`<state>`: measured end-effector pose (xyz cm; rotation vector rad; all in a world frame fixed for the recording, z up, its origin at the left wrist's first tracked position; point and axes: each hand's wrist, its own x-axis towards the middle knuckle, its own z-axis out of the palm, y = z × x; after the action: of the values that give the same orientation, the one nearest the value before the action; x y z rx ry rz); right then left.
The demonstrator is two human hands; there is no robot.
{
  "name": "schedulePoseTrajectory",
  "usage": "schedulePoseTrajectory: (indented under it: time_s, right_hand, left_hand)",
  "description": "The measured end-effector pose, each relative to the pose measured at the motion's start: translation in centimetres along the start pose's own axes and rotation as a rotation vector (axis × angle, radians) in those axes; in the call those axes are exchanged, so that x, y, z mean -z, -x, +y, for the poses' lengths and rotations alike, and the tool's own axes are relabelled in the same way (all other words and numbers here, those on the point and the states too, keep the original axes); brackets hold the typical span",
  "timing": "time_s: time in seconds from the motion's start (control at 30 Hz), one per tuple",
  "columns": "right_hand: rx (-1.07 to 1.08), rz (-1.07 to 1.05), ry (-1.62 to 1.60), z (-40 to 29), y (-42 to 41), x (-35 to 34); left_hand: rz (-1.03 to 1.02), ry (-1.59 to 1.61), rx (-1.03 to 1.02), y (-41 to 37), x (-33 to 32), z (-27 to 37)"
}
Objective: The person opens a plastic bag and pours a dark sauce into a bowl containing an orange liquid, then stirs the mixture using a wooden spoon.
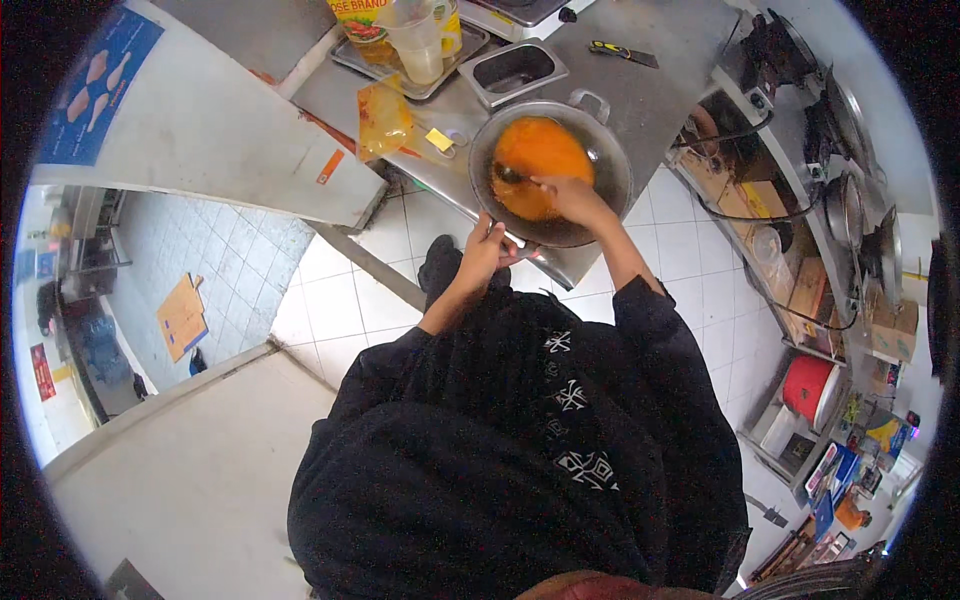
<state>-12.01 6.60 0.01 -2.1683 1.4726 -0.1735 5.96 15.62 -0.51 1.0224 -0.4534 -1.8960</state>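
A two-handled metal wok [611, 169] sits at the corner of the steel table, partly filled with orange sauce [544, 142]. My right hand [570, 199] is over the wok, closed on a ladle [509, 174] whose dark bowl dips into the sauce. Most of the ladle's handle is hidden by my fingers. At the wok's near edge, my left hand [487, 247] grips the near handle, partly covering it.
Left of the wok, a stained plastic bag [384, 120] and a yellow packet [439, 139] lie on the steel table [645, 97]. Beyond are a rectangular steel pan [480, 86], a tray with a clear plastic jug [416, 45], and a yellow-handled scraper [622, 52]. Pans hang at right.
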Motion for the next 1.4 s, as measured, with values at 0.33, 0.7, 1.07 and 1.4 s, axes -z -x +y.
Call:
schedulePoseTrajectory:
  time_s: [0.33, 0.7, 1.07, 1.4]
  right_hand:
    - [-0.104, -0.076, 0.153, -1.5, 1.9, 1.4]
    - [-0.045, -0.107, 0.465, -4.6, 3.2, 2.0]
    - [-0.102, 0.108, -0.190, -0.2, -0.2, -2.8]
    - [-0.174, 0.103, -0.301, -1.3, 0.9, -2.2]
  left_hand:
    - [0.001, -0.007, 0.011, -0.3, 0.5, -0.6]
    - [0.043, -0.037, 0.000, 0.3, -0.8, 0.3]
    - [0.002, -0.056, -0.030, -0.2, -0.4, -0.4]
    - [0.019, -0.076, -0.034, 0.0, -0.9, 0.0]
